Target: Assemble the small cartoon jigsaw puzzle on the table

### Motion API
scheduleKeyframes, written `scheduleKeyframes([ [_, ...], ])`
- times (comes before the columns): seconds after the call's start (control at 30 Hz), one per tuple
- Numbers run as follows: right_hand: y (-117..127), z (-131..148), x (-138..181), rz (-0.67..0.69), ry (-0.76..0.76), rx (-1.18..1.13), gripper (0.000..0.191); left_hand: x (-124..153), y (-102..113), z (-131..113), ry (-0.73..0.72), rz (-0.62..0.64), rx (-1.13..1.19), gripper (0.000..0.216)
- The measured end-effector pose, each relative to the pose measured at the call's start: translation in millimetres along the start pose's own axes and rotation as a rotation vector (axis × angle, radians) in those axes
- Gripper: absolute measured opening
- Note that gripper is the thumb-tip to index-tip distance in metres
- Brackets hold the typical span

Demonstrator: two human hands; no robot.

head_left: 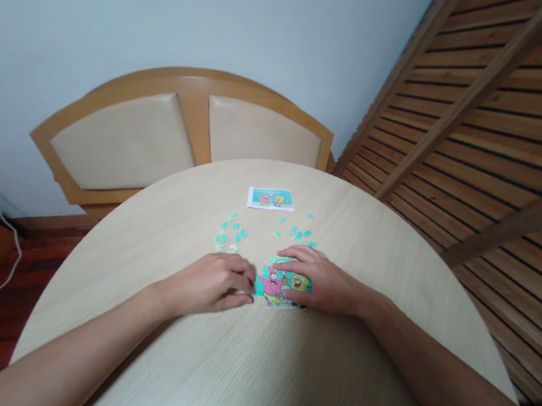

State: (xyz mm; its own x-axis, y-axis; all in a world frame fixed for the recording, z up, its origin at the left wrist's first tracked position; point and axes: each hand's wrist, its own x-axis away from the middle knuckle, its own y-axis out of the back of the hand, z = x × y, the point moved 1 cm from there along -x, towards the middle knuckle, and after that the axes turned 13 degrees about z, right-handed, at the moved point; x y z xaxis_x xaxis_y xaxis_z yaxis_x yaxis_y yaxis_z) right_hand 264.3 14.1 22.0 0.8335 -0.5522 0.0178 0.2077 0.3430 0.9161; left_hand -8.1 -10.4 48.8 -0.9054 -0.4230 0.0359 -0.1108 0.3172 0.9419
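A partly assembled jigsaw puzzle (pixel 272 285) lies flat on the table, showing a pink starfish figure and a yellow sponge figure on teal. My right hand (pixel 318 279) rests over its right side with the fingers spread, covering part of the picture. At the puzzle's left edge, my left hand (pixel 224 282) has its fingers curled, with thumb and fingertips close together on a teal puzzle piece (pixel 259 287) there. The fingers partly hide that piece, and I cannot tell whether it is joined to the rest.
Loose puzzle pieces (pixel 236 226) lie beyond my left hand, and more loose pieces (pixel 299 234) beyond my right. A small picture card (pixel 271 199) lies farther back on the round wooden table (pixel 195 188). Behind stands a padded chair back (pixel 196 85), with a slatted wooden screen (pixel 453 132) at right.
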Motion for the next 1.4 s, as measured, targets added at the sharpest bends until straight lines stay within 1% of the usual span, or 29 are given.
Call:
scheduleKeyframes([
  [0.07,0,0,0,0.006,-0.008,-0.004,0.048,3,4,6,0.050,-0.023,-0.037,0.021],
  [0.1,0,0,0,0.009,-0.010,-0.004,0.047,5,7,10,0.104,-0.052,-0.052,0.023],
  [0.13,1,0,0,0.011,-0.011,-0.003,0.047,8,10,17,0.177,-0.091,-0.066,0.024],
  [0.2,1,0,0,0.019,-0.012,-0.004,0.048,15,14,31,0.404,-0.208,-0.071,0.024],
  [0.23,2,0,0,0.026,-0.012,-0.005,0.048,19,15,38,0.492,-0.238,-0.056,0.024],
  [0.3,3,1,0,0.037,-0.016,-0.005,0.049,24,16,49,0.618,-0.268,-0.028,0.024],
  [0.33,3,1,0,0.040,-0.019,-0.004,0.049,25,15,53,0.645,-0.272,-0.020,0.024],
  [0.4,3,2,0,0.042,-0.025,0.000,0.049,25,13,56,0.636,-0.267,0.005,0.025],
  [0.5,3,2,-1,0.043,-0.032,0.005,0.049,21,9,52,0.556,-0.244,0.030,0.023],
  [0.7,4,3,-1,0.045,-0.036,0.002,0.048,13,0,50,0.483,-0.186,-0.059,0.019],
  [0.87,4,4,0,0.042,-0.049,-0.001,0.048,11,-5,54,0.487,-0.205,-0.060,0.019],
  [1.1,3,4,-2,0.036,-0.045,0.008,0.049,8,-10,59,0.430,-0.215,-0.041,0.015],
  [1.27,3,5,-2,0.049,-0.054,0.021,0.048,10,-9,61,0.437,-0.213,-0.001,0.011],
  [1.4,3,4,-2,0.042,-0.050,0.020,0.048,10,-7,58,0.411,-0.197,0.026,0.009],
])
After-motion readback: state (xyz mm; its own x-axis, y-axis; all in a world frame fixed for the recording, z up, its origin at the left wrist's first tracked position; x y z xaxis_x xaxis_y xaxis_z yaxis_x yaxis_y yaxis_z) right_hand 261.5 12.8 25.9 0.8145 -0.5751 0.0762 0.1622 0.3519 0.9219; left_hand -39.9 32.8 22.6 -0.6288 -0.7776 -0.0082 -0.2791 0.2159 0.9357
